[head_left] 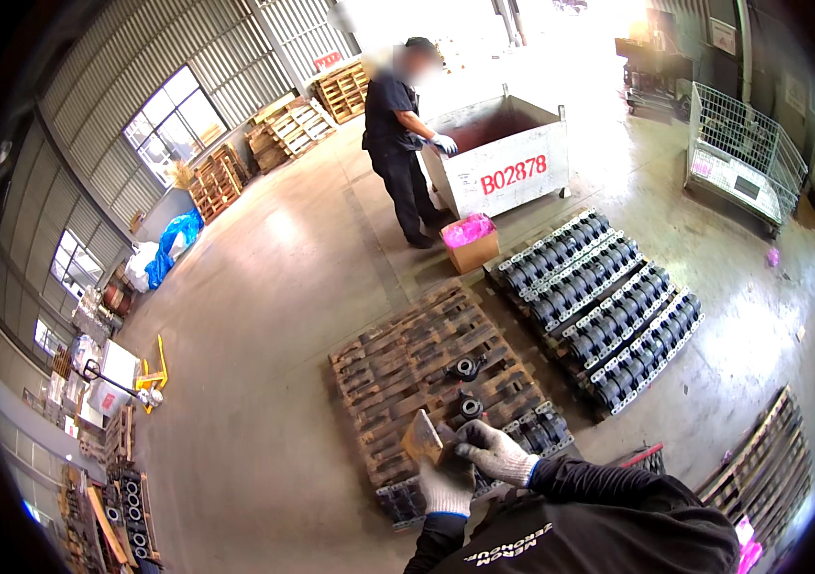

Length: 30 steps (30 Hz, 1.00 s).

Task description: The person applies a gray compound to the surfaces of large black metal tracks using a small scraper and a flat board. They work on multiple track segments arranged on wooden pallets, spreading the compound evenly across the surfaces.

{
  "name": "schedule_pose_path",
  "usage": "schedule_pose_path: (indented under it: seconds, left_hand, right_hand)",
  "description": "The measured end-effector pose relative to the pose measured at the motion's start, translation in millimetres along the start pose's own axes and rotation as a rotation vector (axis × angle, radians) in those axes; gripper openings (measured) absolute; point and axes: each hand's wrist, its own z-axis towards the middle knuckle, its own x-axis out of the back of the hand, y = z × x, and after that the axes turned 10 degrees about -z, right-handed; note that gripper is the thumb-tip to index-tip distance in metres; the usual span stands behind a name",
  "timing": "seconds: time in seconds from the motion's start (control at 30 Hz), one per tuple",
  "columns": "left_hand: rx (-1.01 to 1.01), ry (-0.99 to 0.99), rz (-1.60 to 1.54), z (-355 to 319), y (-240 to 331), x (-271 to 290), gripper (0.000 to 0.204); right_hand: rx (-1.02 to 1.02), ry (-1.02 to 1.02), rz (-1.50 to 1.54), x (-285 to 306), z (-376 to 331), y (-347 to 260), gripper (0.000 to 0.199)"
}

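In front of my body, both gloved hands are close together over the near end of a wooden pallet (417,359). My left hand (448,488), in a pale knit glove with dark fingers, is closed around a flat tan-brown piece (420,438) held up on edge; its material is unclear. My right hand (501,453) is curled beside it at the piece's right side, and its fingertips hide what they grip. Just beyond the hands, two dark ring-shaped metal parts, one of them a round part (470,408), stand on the pallet slats. Rows of dark parts (539,428) line the pallet's near edge.
Right of the pallet lies a stack of dark cylindrical parts in pale rails (599,297). A co-worker (393,143) leans at a large white metal bin (513,177), beside a cardboard box (473,251) with pink plastic. A wire cage (747,158), slatted pallet (761,469) and yellow pallet jack (154,373) stand farther out.
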Motion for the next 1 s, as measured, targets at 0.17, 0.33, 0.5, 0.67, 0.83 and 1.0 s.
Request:
schedule_pose_path:
  seconds: [0.17, 0.33, 0.5, 0.67, 0.83, 1.0]
  left_hand:
    - [0.177, -0.156, -0.216, 24.4, 13.7, 48.3, 0.071]
    - [-0.097, 0.074, 0.040, 7.6, -3.0, 15.8, 0.067]
    - [-0.050, -0.023, 0.067, 5.1, 2.4, 10.8, 0.070]
    - [-0.082, 0.030, -0.015, 19.2, 13.7, 38.5, 0.056]
    - [-0.105, 0.094, 0.090, 13.2, 21.7, 32.3, 0.047]
    - [-0.289, 0.371, -0.058, -2.1, 42.0, 42.9, 0.035]
  right_hand:
    - [0.175, -0.041, -0.271, -14.5, 0.1, 4.9, 0.019]
    - [-0.088, -0.150, 0.019, -18.1, 1.8, 13.6, 0.030]
    - [-0.147, -0.152, 0.047, -22.5, 2.6, 11.8, 0.031]
    - [-0.059, -0.079, -0.120, -33.1, 4.6, 17.9, 0.029]
    - [0.145, 0.027, -0.262, -26.7, 2.3, 18.9, 0.035]
    - [0.354, 0.236, -0.253, 49.7, 12.9, -38.2, 0.046]
